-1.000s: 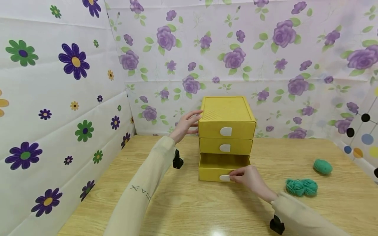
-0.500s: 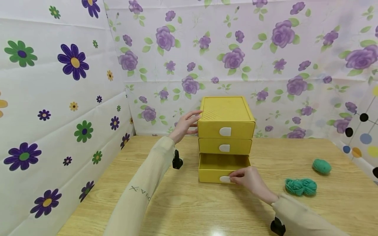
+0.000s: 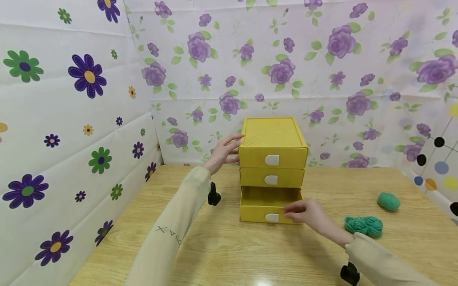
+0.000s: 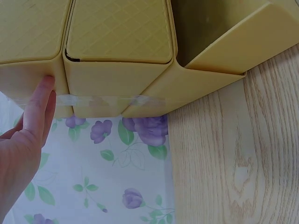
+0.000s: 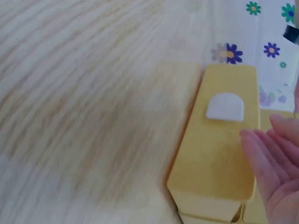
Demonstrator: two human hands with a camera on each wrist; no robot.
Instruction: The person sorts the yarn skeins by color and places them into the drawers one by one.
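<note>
Head view: the yellow cabinet (image 3: 273,133) stands on the counter (image 3: 229,254), its bottom drawer (image 3: 257,213) pulled out in front, green yarn (image 3: 363,227) to its right. Left wrist: the left grip (image 4: 24,142), fingers outstretched, touches the cabinet's left side. Right wrist: at the cabinet's front, the right grip (image 5: 279,175), fingers straight, is apart from the white handle (image 5: 226,108).

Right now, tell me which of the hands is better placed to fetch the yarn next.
Probably the right hand: it is nearer the yarn and off the lowest handle. The left hand touches the left side of the cabinet.
</note>
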